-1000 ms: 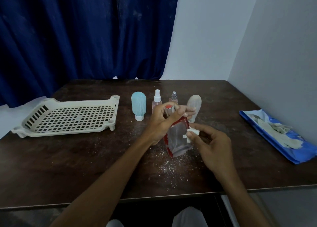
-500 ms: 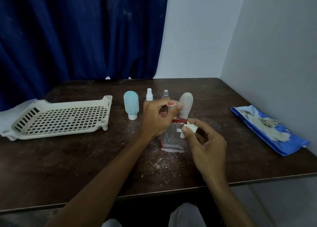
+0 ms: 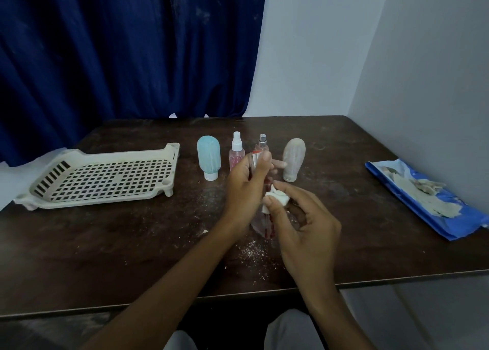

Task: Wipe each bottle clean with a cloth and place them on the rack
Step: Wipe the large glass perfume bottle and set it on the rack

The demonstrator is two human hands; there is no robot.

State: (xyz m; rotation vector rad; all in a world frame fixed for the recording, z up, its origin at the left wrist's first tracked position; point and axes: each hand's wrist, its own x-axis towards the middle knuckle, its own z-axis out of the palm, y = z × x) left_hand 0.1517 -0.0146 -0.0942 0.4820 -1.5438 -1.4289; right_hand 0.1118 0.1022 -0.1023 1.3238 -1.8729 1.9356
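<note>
My left hand [image 3: 244, 191] grips a clear bottle with red trim [image 3: 260, 224] near its neck and holds it tilted above the table. My right hand [image 3: 304, 225] pinches a small white cloth [image 3: 276, 197] against the bottle's side. Behind them stand a light blue bottle [image 3: 208, 156], a pink spray bottle [image 3: 236, 151], a second small spray bottle [image 3: 262, 143] partly hidden by my left hand, and a dusty beige bottle [image 3: 293, 159]. The cream plastic rack [image 3: 39, 199] sits at the left with nothing on it.
A blue packet of wipes [image 3: 423, 199] with used grey cloths on it lies at the right, by the wall. White crumbs and dust are scattered on the dark wooden table [image 3: 132, 244] under my hands. A blue curtain hangs behind.
The bottle has turned in my left hand, so it now shows edge-on, and the cloth in my right hand has slid along its side. The standing bottles and rack have not moved.
</note>
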